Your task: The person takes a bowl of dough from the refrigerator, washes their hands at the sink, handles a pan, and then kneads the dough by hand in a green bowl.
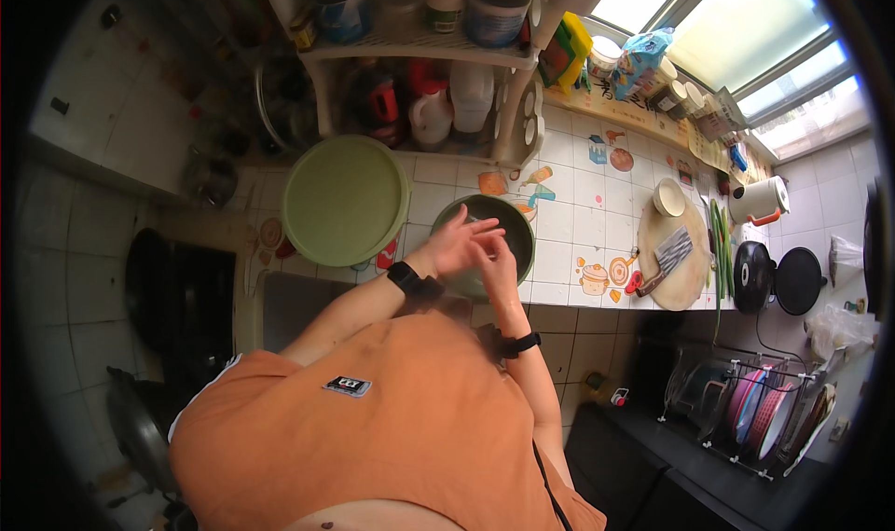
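Note:
My left hand (454, 246) is over the left side of a dark green bowl (526, 251), its fingers spread. Beside it, over the same bowl, my right hand (498, 264) has its thumb and fingertips bent together near the left hand's fingers. Whether anything small lies between those fingertips cannot be told. The bowl stands on a white tiled counter (552, 251), and its inside is mostly hidden by both hands. Left of it is a large round green lid or tray (346, 201). Dark bands are on both wrists.
To the right, a round cutting board (689, 258) bears a cleaver (664, 260) and a small bowl (669, 197), with green onions (720, 251) alongside. A plastic shelf (419, 55) with jars and bottles rises behind. A sink (297, 307) lies at left; a dish rack (748, 412) stands lower right.

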The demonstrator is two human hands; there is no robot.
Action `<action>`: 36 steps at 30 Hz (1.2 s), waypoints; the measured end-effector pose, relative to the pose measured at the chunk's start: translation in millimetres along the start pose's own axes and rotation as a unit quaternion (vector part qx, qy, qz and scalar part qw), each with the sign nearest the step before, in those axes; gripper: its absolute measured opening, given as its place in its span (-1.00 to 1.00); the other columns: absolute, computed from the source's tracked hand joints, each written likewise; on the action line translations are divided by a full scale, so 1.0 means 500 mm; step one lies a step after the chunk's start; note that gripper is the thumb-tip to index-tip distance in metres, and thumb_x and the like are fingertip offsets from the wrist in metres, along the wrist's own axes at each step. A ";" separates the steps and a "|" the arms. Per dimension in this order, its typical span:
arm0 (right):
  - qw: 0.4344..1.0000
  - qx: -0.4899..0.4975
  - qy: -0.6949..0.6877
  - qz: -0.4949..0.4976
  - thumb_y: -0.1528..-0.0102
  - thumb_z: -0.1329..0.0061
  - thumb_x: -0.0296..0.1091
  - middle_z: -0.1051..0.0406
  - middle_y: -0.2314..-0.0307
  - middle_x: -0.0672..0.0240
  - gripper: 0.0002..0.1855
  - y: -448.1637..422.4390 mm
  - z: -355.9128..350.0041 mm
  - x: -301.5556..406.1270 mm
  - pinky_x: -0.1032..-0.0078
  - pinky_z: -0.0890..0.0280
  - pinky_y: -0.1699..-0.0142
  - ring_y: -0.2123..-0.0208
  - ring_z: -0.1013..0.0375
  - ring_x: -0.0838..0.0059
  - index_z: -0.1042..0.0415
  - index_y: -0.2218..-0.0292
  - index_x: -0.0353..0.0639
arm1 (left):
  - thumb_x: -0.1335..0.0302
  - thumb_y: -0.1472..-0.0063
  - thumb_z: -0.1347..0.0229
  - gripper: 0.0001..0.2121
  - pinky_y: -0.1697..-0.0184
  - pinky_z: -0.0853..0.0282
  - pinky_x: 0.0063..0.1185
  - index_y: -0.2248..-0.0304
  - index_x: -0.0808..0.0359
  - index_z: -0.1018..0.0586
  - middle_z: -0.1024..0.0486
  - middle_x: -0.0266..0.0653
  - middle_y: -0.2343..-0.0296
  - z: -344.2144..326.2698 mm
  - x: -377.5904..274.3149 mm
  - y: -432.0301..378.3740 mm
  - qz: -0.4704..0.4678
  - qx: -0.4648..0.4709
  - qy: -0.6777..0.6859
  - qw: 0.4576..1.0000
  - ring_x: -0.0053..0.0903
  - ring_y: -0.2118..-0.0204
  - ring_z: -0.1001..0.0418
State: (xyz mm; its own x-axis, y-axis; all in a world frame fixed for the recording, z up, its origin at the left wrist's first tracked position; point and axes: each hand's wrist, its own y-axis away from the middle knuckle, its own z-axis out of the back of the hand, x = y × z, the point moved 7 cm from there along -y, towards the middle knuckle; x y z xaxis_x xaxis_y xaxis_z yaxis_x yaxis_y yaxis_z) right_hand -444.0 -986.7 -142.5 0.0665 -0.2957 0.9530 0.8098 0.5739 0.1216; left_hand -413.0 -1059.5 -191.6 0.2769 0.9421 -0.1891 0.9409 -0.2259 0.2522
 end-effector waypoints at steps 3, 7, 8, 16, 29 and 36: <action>0.997 -0.014 0.037 0.066 0.09 -0.08 -0.38 -0.41 0.45 0.34 -0.72 0.005 -0.019 0.010 0.64 -0.23 0.34 0.42 -0.36 0.58 -0.39 0.29 -0.22 | -0.08 -0.19 0.28 -0.32 -0.15 -0.06 -0.39 -0.08 0.35 -0.17 -0.16 -0.08 -0.06 -0.002 -0.001 0.001 -0.009 -0.020 -0.052 0.998 -0.34 -0.08 -0.17; 0.996 -0.013 0.030 0.085 0.13 -0.11 -0.37 -0.39 0.49 0.36 -0.71 0.001 -0.015 0.022 0.65 -0.22 0.36 0.46 -0.34 0.58 -0.39 0.32 -0.22 | -0.08 -0.20 0.30 -0.31 -0.15 -0.07 -0.39 -0.08 0.36 -0.16 -0.17 -0.08 -0.05 -0.011 0.006 0.000 -0.014 -0.013 -0.053 0.998 -0.34 -0.08 -0.17; 0.996 -0.012 0.030 0.084 0.12 -0.10 -0.37 -0.39 0.51 0.36 -0.74 0.000 -0.014 0.018 0.64 -0.22 0.38 0.49 -0.33 0.58 -0.39 0.35 -0.23 | -0.08 -0.20 0.29 -0.31 -0.15 -0.06 -0.39 -0.08 0.37 -0.16 -0.17 -0.07 -0.05 -0.014 0.009 0.001 -0.009 -0.009 -0.041 0.999 -0.34 -0.08 -0.17; 0.998 -0.021 0.045 0.046 0.04 -0.04 -0.41 -0.43 0.54 0.20 -0.84 -0.004 -0.012 -0.014 0.53 -0.28 0.36 0.48 -0.41 0.43 -0.40 0.38 -0.26 | -0.08 -0.19 0.26 -0.31 -0.17 -0.02 -0.38 -0.06 0.40 -0.18 -0.17 -0.05 -0.05 0.006 0.021 -0.007 0.005 0.003 0.000 1.000 -0.31 -0.08 -0.15; 0.998 -0.032 0.035 0.047 -0.03 0.07 -0.39 -0.41 0.53 0.17 -0.86 -0.017 -0.013 -0.023 0.48 -0.27 0.36 0.48 -0.39 0.36 -0.37 0.44 -0.29 | -0.10 -0.17 0.26 -0.30 -0.16 -0.02 -0.40 -0.04 0.40 -0.22 -0.22 -0.09 -0.02 0.029 0.024 -0.016 0.003 -0.004 -0.022 1.000 -0.36 -0.07 -0.18; 0.922 -0.152 0.345 0.094 0.00 0.10 -0.43 -0.37 0.47 0.07 -0.87 -0.008 0.022 -0.024 0.36 -0.25 0.29 0.37 -0.37 0.09 -0.38 0.46 -0.34 | -0.15 -0.18 0.36 -0.24 -0.21 0.24 -0.46 -0.06 0.44 -0.17 -0.15 -0.11 -0.07 0.065 -0.043 -0.006 -0.123 -0.111 -0.169 0.972 -0.42 -0.16 -0.02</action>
State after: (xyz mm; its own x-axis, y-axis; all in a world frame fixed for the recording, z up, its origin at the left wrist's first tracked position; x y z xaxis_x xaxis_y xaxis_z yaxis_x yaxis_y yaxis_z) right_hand -454.4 -977.3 -151.3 0.4925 -0.6873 0.5340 0.8648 0.4556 -0.2112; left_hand -415.7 -1087.3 -219.1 0.1328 0.8168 -0.5615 0.9319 0.0902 0.3515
